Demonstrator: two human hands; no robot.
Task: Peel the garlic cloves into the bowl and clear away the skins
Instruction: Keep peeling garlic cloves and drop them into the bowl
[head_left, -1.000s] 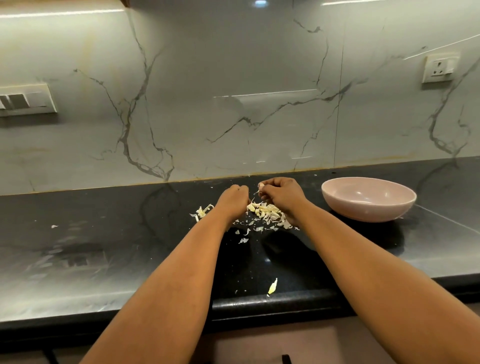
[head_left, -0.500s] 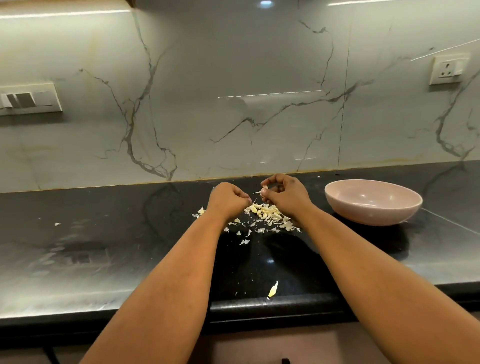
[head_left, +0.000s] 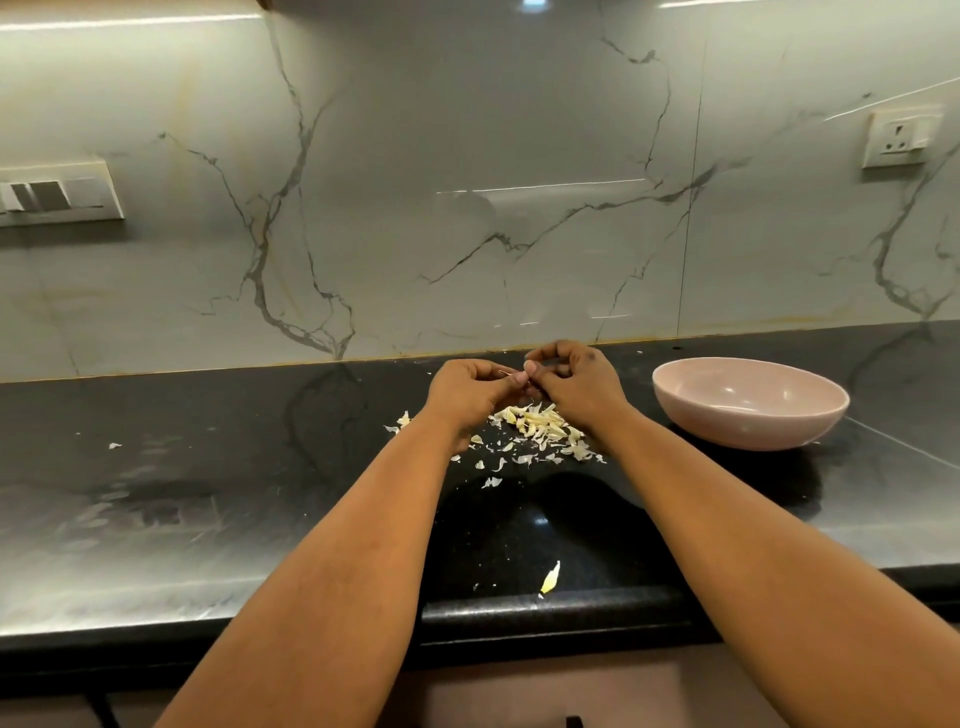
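Both hands, left hand (head_left: 467, 389) and right hand (head_left: 576, 382), pinch one small garlic clove (head_left: 523, 378) above the skins (head_left: 540, 426), apparently so peelings drop there, bowl (head_left: 750, 402) nearby.

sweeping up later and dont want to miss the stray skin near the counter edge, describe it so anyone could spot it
Start at the black counter and follow its rounded front edge to the stretch between the person's forearms. Just behind that edge lies one garlic skin, a single pale yellow sliver. It sits alone, well in front of the main pile of skins near the pink bowl.
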